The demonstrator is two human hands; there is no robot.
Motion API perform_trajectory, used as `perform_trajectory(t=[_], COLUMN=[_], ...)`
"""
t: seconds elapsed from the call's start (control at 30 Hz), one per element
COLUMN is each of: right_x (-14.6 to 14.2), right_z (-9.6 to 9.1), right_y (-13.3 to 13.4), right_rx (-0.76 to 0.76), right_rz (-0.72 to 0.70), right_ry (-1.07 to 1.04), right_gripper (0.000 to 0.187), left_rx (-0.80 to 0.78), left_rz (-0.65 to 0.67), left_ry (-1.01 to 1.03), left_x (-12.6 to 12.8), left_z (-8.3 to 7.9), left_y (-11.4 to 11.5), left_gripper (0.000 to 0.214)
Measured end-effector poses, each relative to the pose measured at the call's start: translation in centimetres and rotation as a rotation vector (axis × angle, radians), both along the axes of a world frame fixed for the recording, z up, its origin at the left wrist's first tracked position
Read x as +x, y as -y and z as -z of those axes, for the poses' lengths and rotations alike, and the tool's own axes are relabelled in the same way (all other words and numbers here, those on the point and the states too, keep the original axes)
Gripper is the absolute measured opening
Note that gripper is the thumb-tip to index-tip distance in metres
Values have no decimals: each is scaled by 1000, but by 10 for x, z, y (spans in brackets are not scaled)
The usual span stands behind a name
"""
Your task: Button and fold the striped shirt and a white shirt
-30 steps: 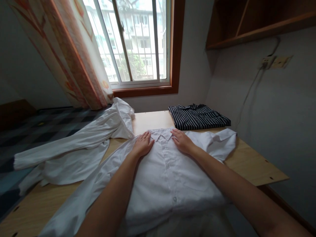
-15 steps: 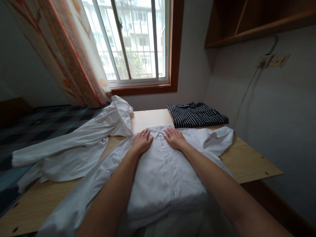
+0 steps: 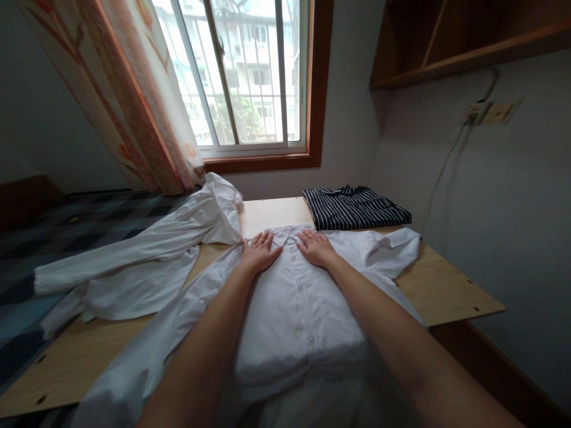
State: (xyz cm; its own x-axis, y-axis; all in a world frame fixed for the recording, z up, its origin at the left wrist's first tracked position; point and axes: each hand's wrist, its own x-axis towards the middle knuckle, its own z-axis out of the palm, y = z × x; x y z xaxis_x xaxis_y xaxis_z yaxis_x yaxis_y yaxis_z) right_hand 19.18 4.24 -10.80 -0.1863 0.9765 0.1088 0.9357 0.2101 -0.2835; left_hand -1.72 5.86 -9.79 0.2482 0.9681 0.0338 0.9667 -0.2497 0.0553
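Observation:
A white button-up shirt [image 3: 285,303] lies spread front side up on a wooden board, its collar at the far end and its button strip running toward me. My left hand [image 3: 261,252] rests on it just left of the collar, fingers stretched out and palm down. On the other side of the collar, my right hand [image 3: 316,248] lies flat with its fingers extended. Neither hand grips the cloth. One sleeve trails down to the lower left, and the other extends to the right, partly folded over.
Left of the shirt lies another rumpled white garment [image 3: 147,270], partly over a dark checked bedcover [image 3: 27,249]. A folded black-and-white striped garment [image 3: 357,208] sits at the board's [image 3: 446,291] far right. Beyond are a window [image 3: 250,89], a curtain [image 3: 120,101] and a wall shelf [image 3: 446,65].
My left hand has shifted slightly to the right on the shirt, its thumb nearer the collar. My right hand stays almost in place. The view has tilted slightly.

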Motion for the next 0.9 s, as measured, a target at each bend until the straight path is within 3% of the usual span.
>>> perform_trajectory(t=[0.23, 0.43, 0.5, 0.63, 0.77, 0.9], right_x=[10, 35, 42, 50, 49, 45], right_z=[5, 9, 10, 13, 15, 10], right_y=[-4, -14, -15, -19, -22, -16], right_rx=[248, 489, 492, 449, 417, 366], right_rz=[-16, 315, 400, 488, 461, 439], right_ry=[-228, -479, -534, -628, -632, -493], right_gripper=[38, 35, 35, 39, 40, 36], left_rx=[76, 297, 286, 80, 11, -2], left_rz=[-1, 80, 128, 164, 153, 156], left_ry=[17, 83, 113, 90, 61, 59], left_x=[2, 3, 7, 15, 18, 17], left_z=[-3, -6, -4, 1, 2, -1], left_y=[12, 17, 17, 17, 18, 18], left_gripper=[65, 54, 53, 62, 65, 69])
